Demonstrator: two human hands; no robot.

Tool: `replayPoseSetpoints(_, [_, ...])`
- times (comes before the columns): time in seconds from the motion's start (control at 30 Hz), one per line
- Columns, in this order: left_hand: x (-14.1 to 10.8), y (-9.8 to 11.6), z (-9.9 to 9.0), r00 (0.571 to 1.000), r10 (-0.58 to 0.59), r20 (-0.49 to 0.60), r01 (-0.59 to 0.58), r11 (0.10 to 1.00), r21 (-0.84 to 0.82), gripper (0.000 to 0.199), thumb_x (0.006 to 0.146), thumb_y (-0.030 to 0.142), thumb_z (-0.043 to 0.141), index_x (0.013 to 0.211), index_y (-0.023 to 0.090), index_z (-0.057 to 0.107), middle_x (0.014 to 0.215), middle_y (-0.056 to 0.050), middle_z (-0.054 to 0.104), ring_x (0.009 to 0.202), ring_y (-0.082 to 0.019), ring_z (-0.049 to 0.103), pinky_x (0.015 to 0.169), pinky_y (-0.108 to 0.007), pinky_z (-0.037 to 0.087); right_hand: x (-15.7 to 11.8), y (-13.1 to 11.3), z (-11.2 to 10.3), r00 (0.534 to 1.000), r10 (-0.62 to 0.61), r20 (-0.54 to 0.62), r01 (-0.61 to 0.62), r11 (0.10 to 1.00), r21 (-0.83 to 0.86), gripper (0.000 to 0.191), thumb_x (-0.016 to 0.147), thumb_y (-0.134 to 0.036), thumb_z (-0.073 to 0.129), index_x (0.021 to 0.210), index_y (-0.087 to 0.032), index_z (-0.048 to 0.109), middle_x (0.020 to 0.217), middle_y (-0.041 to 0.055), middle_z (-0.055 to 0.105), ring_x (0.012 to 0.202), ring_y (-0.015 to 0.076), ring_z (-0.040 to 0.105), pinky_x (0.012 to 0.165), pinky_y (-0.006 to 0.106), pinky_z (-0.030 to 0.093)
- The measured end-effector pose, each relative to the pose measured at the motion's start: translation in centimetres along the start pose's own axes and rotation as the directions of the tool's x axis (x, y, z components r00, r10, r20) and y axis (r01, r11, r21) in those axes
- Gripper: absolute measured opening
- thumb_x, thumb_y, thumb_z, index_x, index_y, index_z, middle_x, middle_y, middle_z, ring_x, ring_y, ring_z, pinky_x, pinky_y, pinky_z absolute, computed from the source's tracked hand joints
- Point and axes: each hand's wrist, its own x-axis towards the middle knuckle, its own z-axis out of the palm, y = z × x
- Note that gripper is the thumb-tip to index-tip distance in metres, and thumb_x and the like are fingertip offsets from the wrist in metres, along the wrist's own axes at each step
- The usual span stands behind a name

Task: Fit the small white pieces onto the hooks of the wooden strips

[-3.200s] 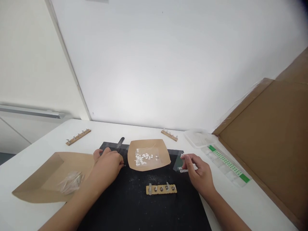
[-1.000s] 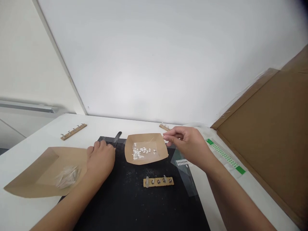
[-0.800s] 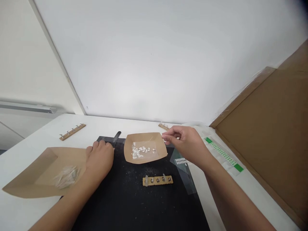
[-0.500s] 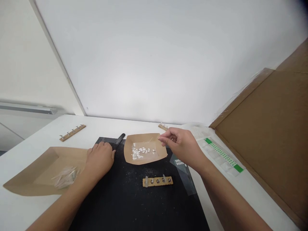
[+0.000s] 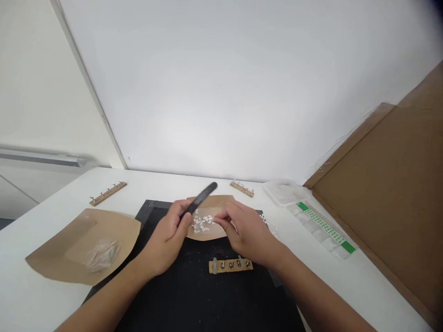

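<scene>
One just-lifted black tool [image 5: 203, 196] is clamped in the left hand [image 5: 172, 234]; the right hand [image 5: 244, 227] pinches, contents unclear, so both now work at the paper tray [image 5: 205, 236], twelve o'clock on the mat [image 5: 207, 302].

White table's [image 5: 34, 302] got a black mat [image 5: 194, 295] on it; brown paper tray [image 5: 76, 230] left of the mat, green-striped clear sheet [image 5: 325, 227] right, wooden strip [image 5: 242, 189] behind.

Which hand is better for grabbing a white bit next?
Probably the right hand: it's pinched over the brown tray, by the white bits. The left hand is gripping a black tool. Whether the right holds anything is hard to see.
</scene>
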Motion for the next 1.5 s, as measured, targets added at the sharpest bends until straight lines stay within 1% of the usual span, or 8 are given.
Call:
replayPoseSetpoints(0.13, [-0.7,0.9,0.8,0.983,0.058,0.174,-0.057,0.998,-0.009,0.036,0.109,0.045,0.044,0.133,0.026,0.064,0.076,0.002,0.061,0.061,-0.018,0.053,0.062,-0.027,0.043,-0.2,0.5,1.0,0.989,-0.08,-0.128,0.065,0.991,-0.118,0.018,0.108,-0.027,0.051,0.094,-0.022,0.061,0.088,0.0049,0.067,0.079,0.0198,0.06,0.065,0.031,0.041])
replayPoseSetpoints(0.3, [-0.6,1.2,1.1,0.993,0.039,0.115,-0.034,0.999,-0.04,0.036,0.107,0.047,0.049,0.096,0.023,0.073,0.069,0.002,0.065,0.063,-0.017,0.061,0.067,-0.026,0.046,-0.3,1.1,1.8,0.968,-0.108,-0.226,0.059,0.975,-0.213,0.02,0.107,-0.024,0.048,0.09,-0.021,0.056,0.086,0.0061,0.063,0.073,0.0194,0.057,0.062,0.032,0.039])
replayPoseSetpoints(0.43, [-0.9,1.4,1.3,0.99,-0.097,0.102,0.105,0.991,-0.081,0.039,0.104,0.054,0.054,0.101,0.023,0.078,0.073,0.0,0.077,0.067,-0.02,0.072,0.075,-0.03,0.053,-0.4,0.8,1.6,0.971,-0.099,-0.219,0.074,0.99,-0.12,0.017,0.107,-0.025,0.05,0.09,-0.023,0.054,0.085,0.0044,0.063,0.072,0.0191,0.057,0.062,0.032,0.041])
replayPoseSetpoints(0.6, [-1.3,1.4,1.7,0.995,-0.043,0.095,0.052,0.994,-0.091,0.04,0.103,0.053,0.056,0.095,0.025,0.083,0.062,-0.001,0.075,0.085,-0.026,0.076,0.088,-0.035,0.054,-0.2,1.0,1.9,0.956,-0.12,-0.268,0.075,0.982,-0.172,0.024,0.109,-0.023,0.049,0.085,-0.024,0.049,0.076,0.0012,0.055,0.066,0.0181,0.05,0.061,0.032,0.037])
replayPoseSetpoints(0.73, [-1.3,1.5,1.9,0.997,-0.026,0.071,0.033,0.993,-0.111,0.044,0.103,0.052,0.057,0.079,0.024,0.081,0.061,-0.002,0.073,0.075,-0.024,0.073,0.073,-0.032,0.052,0.0,1.6,2.5,0.942,-0.162,-0.294,0.093,0.967,-0.236,0.029,0.109,-0.018,0.047,0.08,-0.025,0.045,0.074,0.0008,0.051,0.068,0.0188,0.047,0.065,0.033,0.037])
replayPoseSetpoints(1.0, [-1.9,1.6,2.2,0.991,-0.106,0.077,0.12,0.969,-0.215,0.042,0.101,0.054,0.061,0.099,0.019,0.083,0.06,0.001,0.068,0.038,-0.009,0.04,0.04,-0.023,0.028,0.0,1.4,3.8,0.919,-0.122,-0.375,0.102,0.992,-0.072,0.023,0.107,-0.018,0.05,0.085,-0.024,0.045,0.078,0.0011,0.054,0.071,0.019,0.052,0.064,0.031,0.039])
replayPoseSetpoints(1.17, [-1.9,1.1,2.5,0.993,-0.09,0.077,0.107,0.963,-0.249,0.04,0.101,0.052,0.061,0.099,0.019,0.082,0.055,0.003,0.064,0.037,-0.008,0.039,0.038,-0.022,0.028,0.0,1.2,4.2,0.936,-0.125,-0.33,0.106,0.991,-0.078,0.024,0.106,-0.02,0.051,0.084,-0.024,0.044,0.075,-0.0001,0.052,0.068,0.0184,0.051,0.062,0.031,0.037])
replayPoseSetpoints(1.5, [-1.6,1.1,2.1,1.0,0.007,0.016,-0.005,0.986,-0.165,0.035,0.104,0.045,0.059,0.094,0.02,0.082,0.052,0.004,0.063,0.044,-0.011,0.05,0.049,-0.023,0.04,0.8,1.0,5.2,0.88,-0.237,-0.411,0.121,0.95,-0.289,0.027,0.107,-0.016,0.048,0.082,-0.024,0.042,0.074,0.0012,0.053,0.068,0.0196,0.046,0.066,0.035,0.034])
